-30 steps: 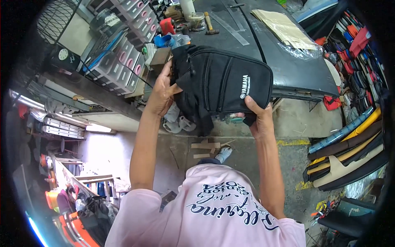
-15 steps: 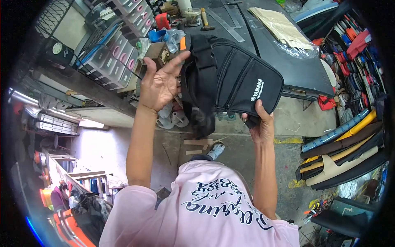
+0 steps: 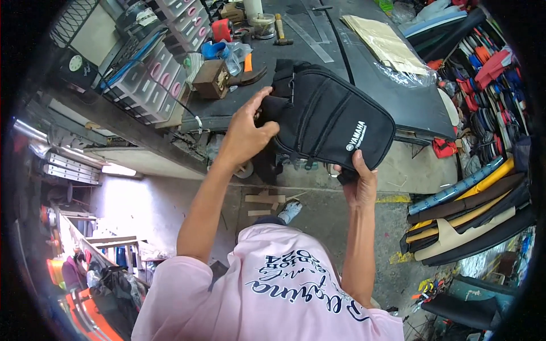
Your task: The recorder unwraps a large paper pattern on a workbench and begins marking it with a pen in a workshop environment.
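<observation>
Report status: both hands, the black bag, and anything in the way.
Left hand pinching black bag at its top corner. Right hand supporting bottom edge. Bag above workbench; nothing in the way.

We hold a black zippered bag above the dark counter, left hand gripping its top, right hand underneath.

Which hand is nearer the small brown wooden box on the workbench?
Left. The left hand grips the black bag's upper-left corner, just below the wooden box. The right hand holds the bag's lower edge, farther away.
</observation>
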{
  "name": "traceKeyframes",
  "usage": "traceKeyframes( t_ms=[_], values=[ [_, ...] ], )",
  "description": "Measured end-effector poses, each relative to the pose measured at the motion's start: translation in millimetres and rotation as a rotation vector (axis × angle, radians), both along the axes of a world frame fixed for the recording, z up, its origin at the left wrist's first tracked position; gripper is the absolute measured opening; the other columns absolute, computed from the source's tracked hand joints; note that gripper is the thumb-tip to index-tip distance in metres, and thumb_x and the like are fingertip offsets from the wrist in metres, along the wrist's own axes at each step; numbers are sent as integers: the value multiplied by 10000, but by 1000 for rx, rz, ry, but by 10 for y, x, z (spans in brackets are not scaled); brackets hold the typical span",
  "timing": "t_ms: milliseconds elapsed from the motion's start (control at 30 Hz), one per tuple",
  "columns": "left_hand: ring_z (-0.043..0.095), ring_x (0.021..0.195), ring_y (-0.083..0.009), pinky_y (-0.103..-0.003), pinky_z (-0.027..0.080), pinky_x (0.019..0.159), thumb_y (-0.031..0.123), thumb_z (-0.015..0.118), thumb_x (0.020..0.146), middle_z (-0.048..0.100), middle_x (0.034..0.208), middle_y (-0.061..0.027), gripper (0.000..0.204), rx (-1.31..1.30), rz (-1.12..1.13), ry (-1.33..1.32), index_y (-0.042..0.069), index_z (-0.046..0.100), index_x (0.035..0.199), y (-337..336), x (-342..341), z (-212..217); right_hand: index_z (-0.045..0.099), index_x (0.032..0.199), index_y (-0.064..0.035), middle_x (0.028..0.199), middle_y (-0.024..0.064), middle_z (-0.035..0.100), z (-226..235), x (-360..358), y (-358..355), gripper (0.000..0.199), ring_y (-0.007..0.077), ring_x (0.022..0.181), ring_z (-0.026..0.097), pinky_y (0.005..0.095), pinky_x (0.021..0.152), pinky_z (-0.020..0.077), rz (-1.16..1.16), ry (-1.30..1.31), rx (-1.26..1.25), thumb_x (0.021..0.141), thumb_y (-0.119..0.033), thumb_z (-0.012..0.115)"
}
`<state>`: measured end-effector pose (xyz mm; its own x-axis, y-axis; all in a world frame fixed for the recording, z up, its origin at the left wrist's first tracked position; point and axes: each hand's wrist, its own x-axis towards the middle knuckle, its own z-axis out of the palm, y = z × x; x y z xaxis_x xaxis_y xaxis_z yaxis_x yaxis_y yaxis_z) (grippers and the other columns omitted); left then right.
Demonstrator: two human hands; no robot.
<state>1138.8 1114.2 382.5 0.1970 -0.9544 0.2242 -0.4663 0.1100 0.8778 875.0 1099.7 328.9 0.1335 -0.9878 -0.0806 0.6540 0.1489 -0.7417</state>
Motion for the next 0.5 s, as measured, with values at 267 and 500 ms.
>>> traceKeyframes(
  t_ms=[267,500],
  values=[
    [531,945,-76,-219,420,878,129,495,940,597,1039,7,436,-10,-87,649,52,552,1365,-20,290,-57,555,1254,-52,1037,78,682,-241,-13,14,482,188,799,704,300,566,617,39,-38,134,854,-198,781],
    [485,1301,-233,-365,371,1094,385,743,884,534,1387,-152,761,113,-87,391,27,410,1466,104,57,-324,607,1213,-68,1045,59,701,-603,-153,39,340,169,821,691,279,555,536,29,11,168,929,-222,714]
  ],
)
